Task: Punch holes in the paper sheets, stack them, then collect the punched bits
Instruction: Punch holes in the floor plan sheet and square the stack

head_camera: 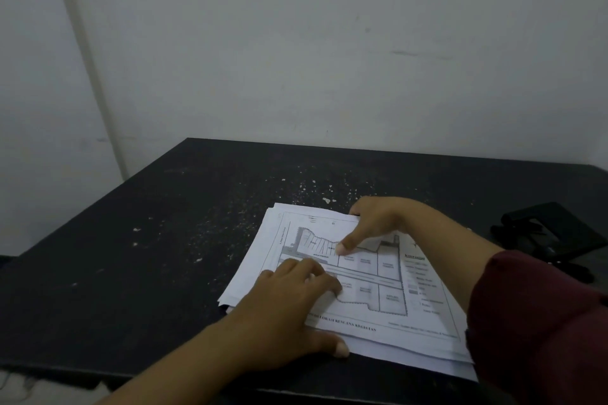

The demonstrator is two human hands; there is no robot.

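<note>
Nearest the camera, the left hand (pixel 289 309) lies flat, fingers spread, pressing the stack of paper sheets (pixel 358 286) on the dark surface (pixel 131 256). Across the stack, the right hand (pixel 371 223) grips the far edge, thumb on the printed site plan. Off to the right sits the black hole punch (pixel 549 233), well apart. Pale punched bits (pixel 325 199) dot the surface beyond; a careless slide could fan the sheets or scatter those bits.
</note>
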